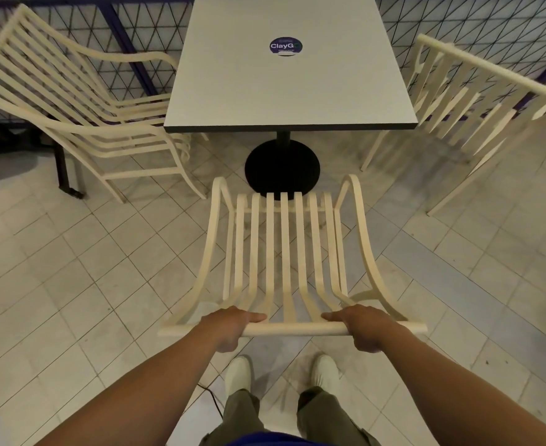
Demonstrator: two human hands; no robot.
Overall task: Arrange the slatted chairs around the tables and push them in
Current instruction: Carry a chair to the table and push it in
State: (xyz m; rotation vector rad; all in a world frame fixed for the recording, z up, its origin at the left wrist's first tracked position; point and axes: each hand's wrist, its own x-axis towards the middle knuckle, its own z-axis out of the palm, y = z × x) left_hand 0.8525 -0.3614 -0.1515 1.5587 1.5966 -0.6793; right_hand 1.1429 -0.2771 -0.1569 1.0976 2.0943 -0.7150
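A cream slatted chair (285, 252) stands in front of me, its seat facing the white square table (284, 91). My left hand (233, 326) and my right hand (362, 326) both grip its top back rail, one at each side. The seat's front edge lies over the table's black round base (281, 169), short of the tabletop. A second slatted chair (81, 101) sits at the table's left side, its seat partly under the top. A third slatted chair (477, 104) stands at the right, a little apart from the table.
A dark blue mesh railing (130, 37) runs behind the table and chairs. A black metal leg (69, 175) stands on the tiled floor at the left. A thin cable (213, 397) lies near my white shoes (238, 371).
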